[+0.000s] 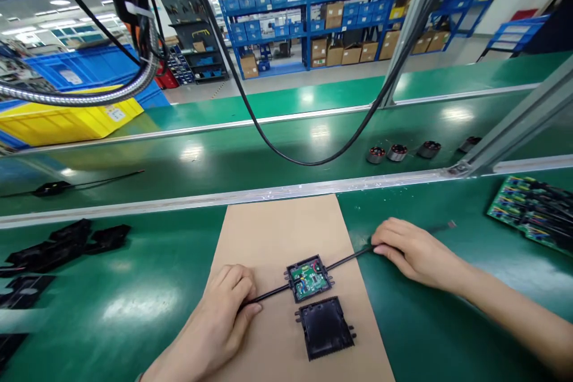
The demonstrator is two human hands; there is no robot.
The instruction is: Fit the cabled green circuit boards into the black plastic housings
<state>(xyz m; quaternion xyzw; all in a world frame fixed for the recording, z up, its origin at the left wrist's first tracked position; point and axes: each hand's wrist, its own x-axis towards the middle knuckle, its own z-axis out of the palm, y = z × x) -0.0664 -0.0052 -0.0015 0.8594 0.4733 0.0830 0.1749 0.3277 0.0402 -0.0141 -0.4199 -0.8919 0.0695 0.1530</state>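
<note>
A small black plastic case [309, 278] lies open on the brown cardboard sheet [277, 227], with a green circuit board [308, 279] seated inside. One black cable leaves each side of it. My left hand [226, 307] is closed around the left cable [271, 293], its thumb and fingers pressed together. My right hand [409, 253] pinches the right cable [349, 259] beyond the sheet's edge; a connector end [451, 224] shows past the fingers. Just below the case, a matching black cover [326, 328] rests on the cardboard, touching neither hand.
Black plastic cases [67, 245] are piled at the left. Several wired circuit boards [532, 215] lie at the right. Behind the metal rail [286, 194] stand several motor stators [397, 152]. A black cable [308, 162] hangs in a loop ahead, and a metal post [514, 122] rises at right.
</note>
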